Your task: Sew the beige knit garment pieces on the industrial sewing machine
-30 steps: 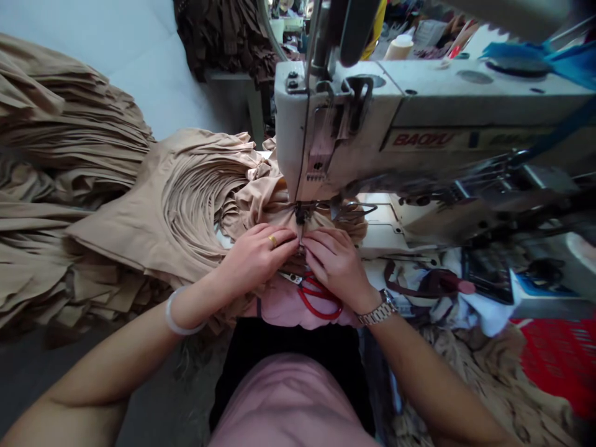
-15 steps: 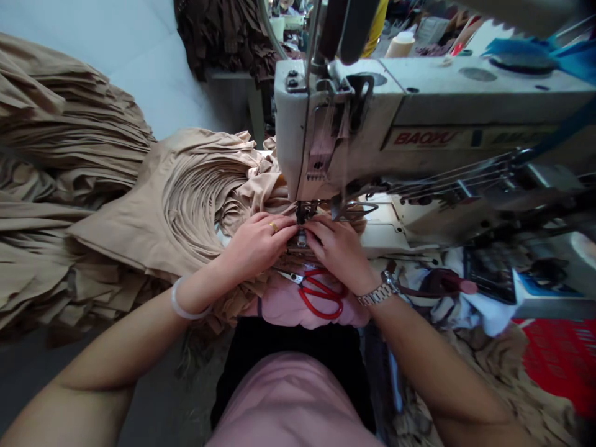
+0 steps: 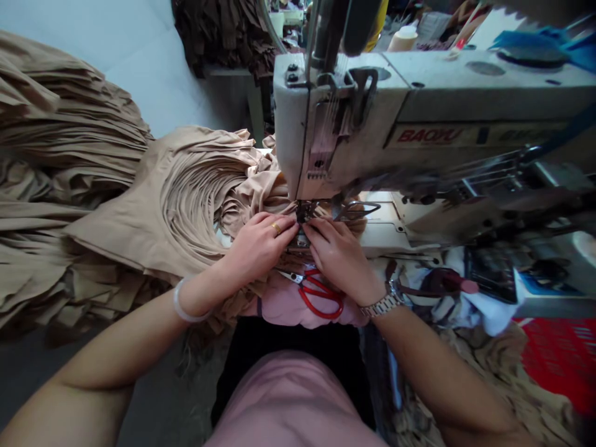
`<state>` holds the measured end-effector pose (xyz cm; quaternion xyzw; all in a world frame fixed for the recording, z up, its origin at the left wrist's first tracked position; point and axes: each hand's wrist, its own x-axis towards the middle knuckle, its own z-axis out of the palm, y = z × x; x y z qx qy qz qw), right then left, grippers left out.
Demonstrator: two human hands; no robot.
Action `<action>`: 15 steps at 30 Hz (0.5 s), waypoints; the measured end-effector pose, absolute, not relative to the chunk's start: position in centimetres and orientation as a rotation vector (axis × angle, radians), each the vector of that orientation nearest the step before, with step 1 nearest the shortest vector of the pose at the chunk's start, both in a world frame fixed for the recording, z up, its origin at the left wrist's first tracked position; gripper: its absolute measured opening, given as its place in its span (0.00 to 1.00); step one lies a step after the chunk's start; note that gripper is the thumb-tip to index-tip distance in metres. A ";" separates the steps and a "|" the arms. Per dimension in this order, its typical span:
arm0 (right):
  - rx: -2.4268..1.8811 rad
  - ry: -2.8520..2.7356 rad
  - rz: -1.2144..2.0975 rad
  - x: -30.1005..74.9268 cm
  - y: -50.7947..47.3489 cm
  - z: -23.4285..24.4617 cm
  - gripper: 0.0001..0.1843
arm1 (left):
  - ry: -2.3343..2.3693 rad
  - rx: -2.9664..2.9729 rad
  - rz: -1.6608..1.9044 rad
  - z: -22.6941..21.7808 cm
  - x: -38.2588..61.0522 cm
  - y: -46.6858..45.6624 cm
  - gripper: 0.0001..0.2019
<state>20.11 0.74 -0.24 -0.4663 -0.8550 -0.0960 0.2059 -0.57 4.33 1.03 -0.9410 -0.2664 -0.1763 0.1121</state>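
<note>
Beneath the sewing machine, left hand and right hand press close on beige fabric, seemingly pinching its edge.

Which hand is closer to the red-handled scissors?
The right hand is nearer, just above the scissors; the left hand is farther off, past the blade tips.

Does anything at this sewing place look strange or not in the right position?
The red-handled scissors look slightly out of place: they lie loose on the pink cloth, just below the right hand, not in any holder. The stacked beige fabric pieces and the sewing machine look normal.
</note>
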 end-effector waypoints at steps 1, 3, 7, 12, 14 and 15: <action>-1.295 -2.396 -0.284 20.0 0.7 -0.3 0.20 | -0.766 -2.754 -0.529 0.9 -0.4 4.1 0.15; -1.261 -2.417 -0.307 20.0 0.7 -0.4 0.20 | -0.773 -2.763 -0.510 1.1 0.0 4.0 0.14; -1.168 -2.446 -0.298 21.4 0.5 -0.5 0.19 | -1.048 -2.864 -0.453 3.6 -1.2 6.9 0.11; -1.319 -2.364 -0.288 24.5 2.0 0.3 0.16 | -1.712 -2.393 -0.688 7.0 -8.4 17.0 0.20; -1.356 -2.347 -0.239 25.5 4.0 0.5 0.13 | -1.860 -2.323 -0.646 6.4 -11.6 20.4 0.19; -1.366 -2.346 -0.205 26.0 5.1 0.5 0.12 | -1.897 -2.290 -0.669 5.7 -12.9 21.5 0.20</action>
